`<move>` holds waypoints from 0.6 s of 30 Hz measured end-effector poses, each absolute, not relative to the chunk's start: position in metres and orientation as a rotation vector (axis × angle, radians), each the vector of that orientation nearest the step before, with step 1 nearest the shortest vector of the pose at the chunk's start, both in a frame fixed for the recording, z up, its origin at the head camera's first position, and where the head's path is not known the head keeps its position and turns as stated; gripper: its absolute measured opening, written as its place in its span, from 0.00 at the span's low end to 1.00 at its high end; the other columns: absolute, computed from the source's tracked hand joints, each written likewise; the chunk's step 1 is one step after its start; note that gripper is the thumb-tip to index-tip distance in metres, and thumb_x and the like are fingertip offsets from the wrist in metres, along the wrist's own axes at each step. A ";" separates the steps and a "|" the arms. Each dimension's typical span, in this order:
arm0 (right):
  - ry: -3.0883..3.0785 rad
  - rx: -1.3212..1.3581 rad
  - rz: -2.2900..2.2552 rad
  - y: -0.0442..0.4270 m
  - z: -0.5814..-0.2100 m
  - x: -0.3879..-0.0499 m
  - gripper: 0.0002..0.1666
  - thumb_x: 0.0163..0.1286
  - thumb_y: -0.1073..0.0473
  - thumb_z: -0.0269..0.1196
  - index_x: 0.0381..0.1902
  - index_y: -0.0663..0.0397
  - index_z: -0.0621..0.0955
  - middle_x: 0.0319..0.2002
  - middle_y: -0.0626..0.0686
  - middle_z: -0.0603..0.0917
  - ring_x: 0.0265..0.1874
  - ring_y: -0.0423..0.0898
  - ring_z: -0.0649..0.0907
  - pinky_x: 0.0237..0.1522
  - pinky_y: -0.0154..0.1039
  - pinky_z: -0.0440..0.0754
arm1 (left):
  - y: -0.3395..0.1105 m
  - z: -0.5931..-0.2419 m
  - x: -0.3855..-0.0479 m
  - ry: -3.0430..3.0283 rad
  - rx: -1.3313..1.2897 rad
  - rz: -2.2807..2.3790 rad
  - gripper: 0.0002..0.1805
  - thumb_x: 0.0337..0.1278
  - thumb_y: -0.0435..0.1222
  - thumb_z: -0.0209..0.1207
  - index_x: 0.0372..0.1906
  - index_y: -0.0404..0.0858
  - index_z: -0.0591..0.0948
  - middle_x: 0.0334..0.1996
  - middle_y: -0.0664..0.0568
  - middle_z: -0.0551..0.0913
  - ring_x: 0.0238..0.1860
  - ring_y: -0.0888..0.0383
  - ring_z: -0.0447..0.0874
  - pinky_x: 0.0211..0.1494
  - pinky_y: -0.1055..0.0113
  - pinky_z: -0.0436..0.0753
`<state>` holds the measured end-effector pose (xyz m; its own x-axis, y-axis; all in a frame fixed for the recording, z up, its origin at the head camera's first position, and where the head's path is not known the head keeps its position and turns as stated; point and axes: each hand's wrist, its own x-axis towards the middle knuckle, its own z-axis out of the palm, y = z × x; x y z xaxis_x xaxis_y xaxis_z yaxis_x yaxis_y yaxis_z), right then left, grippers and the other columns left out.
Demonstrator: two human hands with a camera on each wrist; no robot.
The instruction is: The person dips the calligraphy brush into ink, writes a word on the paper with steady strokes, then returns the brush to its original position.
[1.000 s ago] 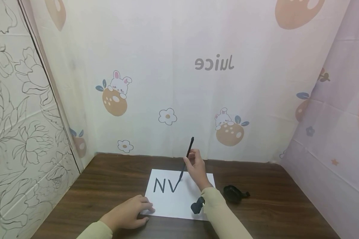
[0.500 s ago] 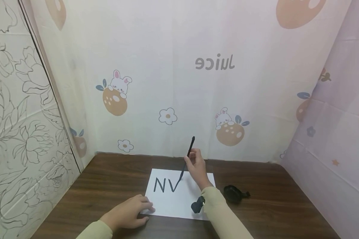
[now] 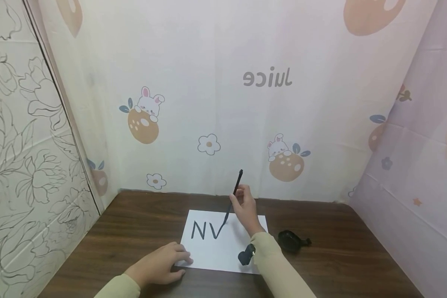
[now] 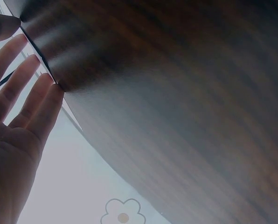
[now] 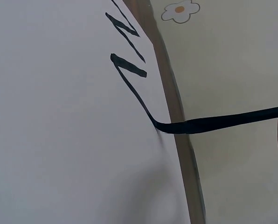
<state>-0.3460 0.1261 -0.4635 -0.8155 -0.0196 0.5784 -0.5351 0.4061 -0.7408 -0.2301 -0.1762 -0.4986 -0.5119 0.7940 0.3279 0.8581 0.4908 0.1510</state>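
Observation:
My right hand (image 3: 246,210) pinches a slim black brush (image 3: 235,193) above the far half of a white sheet of paper (image 3: 212,254). In the right wrist view the bent tip of the brush (image 5: 213,123) touches the paper (image 5: 73,130) at the upper end of a V stroke. Dark letters N and V stand on the sheet's upper left. My left hand (image 3: 160,265) lies at the sheet's near left corner with its fingertips on the paper. The left wrist view shows the fingers of that hand (image 4: 24,107) extended side by side.
Right of the paper, a small black dish with a short handle (image 3: 290,241) sits on the dark wood table (image 3: 339,256). Printed curtains (image 3: 193,82) hang behind the table and along both sides. A black wrist camera (image 3: 246,254) is strapped to the right wrist, over the sheet.
Between one second and half a second ago, the brush in my right hand shifts very slightly right; since then it stays almost still at the V's upper end. The left hand keeps its place.

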 end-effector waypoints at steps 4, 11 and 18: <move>-2.183 0.467 1.432 0.126 -0.462 -0.345 0.20 0.75 0.59 0.61 0.58 0.60 0.69 0.42 0.51 0.79 0.44 0.47 0.80 0.43 0.47 0.81 | -0.176 -0.499 -0.231 -2.491 -1.430 -0.431 0.13 0.53 0.38 0.67 0.46 0.46 0.86 0.43 0.61 0.82 0.44 0.64 0.77 0.48 0.69 0.79; -2.166 0.478 1.429 0.127 -0.461 -0.346 0.17 0.75 0.60 0.61 0.56 0.50 0.69 0.42 0.51 0.79 0.43 0.46 0.80 0.45 0.49 0.82 | -0.176 -0.499 -0.232 -2.463 -1.440 -0.428 0.13 0.53 0.37 0.67 0.45 0.46 0.86 0.42 0.61 0.82 0.44 0.64 0.77 0.48 0.69 0.78; -2.150 0.484 1.426 0.128 -0.460 -0.344 0.18 0.74 0.60 0.61 0.57 0.51 0.69 0.42 0.51 0.79 0.43 0.46 0.80 0.46 0.50 0.82 | -0.176 -0.499 -0.231 -2.464 -1.435 -0.422 0.13 0.52 0.38 0.68 0.45 0.46 0.86 0.43 0.61 0.82 0.44 0.64 0.77 0.48 0.69 0.78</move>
<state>-0.3441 0.1285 -0.4598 -0.8060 -0.0136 0.5917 -0.5505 0.3845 -0.7410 -0.2311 -0.1756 -0.4986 -0.4789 0.7996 0.3624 0.8746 0.4702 0.1184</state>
